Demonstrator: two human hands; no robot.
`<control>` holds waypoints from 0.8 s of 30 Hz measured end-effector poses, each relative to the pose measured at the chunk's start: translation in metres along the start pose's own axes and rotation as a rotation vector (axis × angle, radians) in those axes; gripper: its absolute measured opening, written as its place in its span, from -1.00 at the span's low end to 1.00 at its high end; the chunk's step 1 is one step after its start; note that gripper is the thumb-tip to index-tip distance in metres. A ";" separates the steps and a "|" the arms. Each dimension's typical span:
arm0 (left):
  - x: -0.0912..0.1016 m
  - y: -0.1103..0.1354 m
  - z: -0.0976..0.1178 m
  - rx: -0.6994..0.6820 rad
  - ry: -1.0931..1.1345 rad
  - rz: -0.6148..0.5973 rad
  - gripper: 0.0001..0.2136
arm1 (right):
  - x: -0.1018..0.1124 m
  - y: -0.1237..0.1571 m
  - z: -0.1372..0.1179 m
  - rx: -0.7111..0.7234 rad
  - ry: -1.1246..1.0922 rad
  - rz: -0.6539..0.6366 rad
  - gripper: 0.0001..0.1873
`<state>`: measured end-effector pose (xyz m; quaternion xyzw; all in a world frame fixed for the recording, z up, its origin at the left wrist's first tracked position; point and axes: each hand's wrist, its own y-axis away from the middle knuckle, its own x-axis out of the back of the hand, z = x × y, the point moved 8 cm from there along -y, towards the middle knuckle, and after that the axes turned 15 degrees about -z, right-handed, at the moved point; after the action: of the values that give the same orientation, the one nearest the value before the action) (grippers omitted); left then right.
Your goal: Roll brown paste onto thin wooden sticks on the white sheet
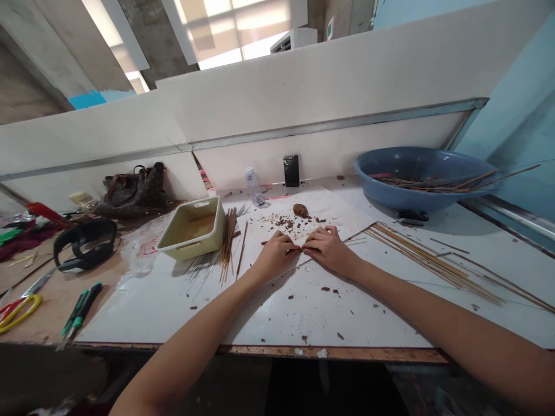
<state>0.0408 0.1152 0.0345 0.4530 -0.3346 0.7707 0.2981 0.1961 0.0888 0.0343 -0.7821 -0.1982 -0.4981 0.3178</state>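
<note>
My left hand (277, 254) and my right hand (330, 249) meet over the white sheet, fingers closed in a pinch. Between their fingertips shows a bit of a small dark brown piece (300, 249); most of it is hidden by the fingers. Just beyond lies a rough brown lump (300, 210), with brown crumbs (284, 222) scattered before it. To the left of my left hand, a bundle of thin brown sticks (228, 245) and a single brown stick (242, 248) lie on the sheet. Long tan sticks (433, 263) spread out at the right.
A yellow-green basin (191, 249) stands at left, by a clear plastic bag (143, 245). A bottle (254, 188) and a phone (291, 171) are at the back. The blue tub (416, 199) holds sticks. Scissors (30, 312) and green-handled pliers (82, 309) lie at far left.
</note>
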 end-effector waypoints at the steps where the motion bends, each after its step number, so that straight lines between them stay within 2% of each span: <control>1: 0.000 0.001 0.001 -0.008 -0.013 0.001 -0.82 | 0.001 0.002 0.003 -0.008 0.001 0.008 -0.68; 7: 0.001 -0.002 0.007 -0.013 -0.072 0.008 -0.79 | 0.005 0.007 0.010 -0.048 0.035 0.023 -0.70; 11: -0.005 -0.010 0.009 -0.002 -0.076 -0.038 -0.79 | 0.005 0.004 0.006 -0.047 0.055 -0.012 -0.71; 18: -0.007 -0.009 0.004 0.043 -0.051 -0.036 -0.79 | 0.010 0.007 0.004 0.006 0.046 -0.019 -0.67; 24: -0.007 -0.006 0.001 0.039 -0.054 -0.033 -0.75 | 0.011 0.012 0.017 -0.022 0.061 -0.020 -0.68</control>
<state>0.0489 0.1173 0.0300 0.4849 -0.3199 0.7594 0.2929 0.2195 0.0924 0.0355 -0.7678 -0.1909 -0.5272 0.3100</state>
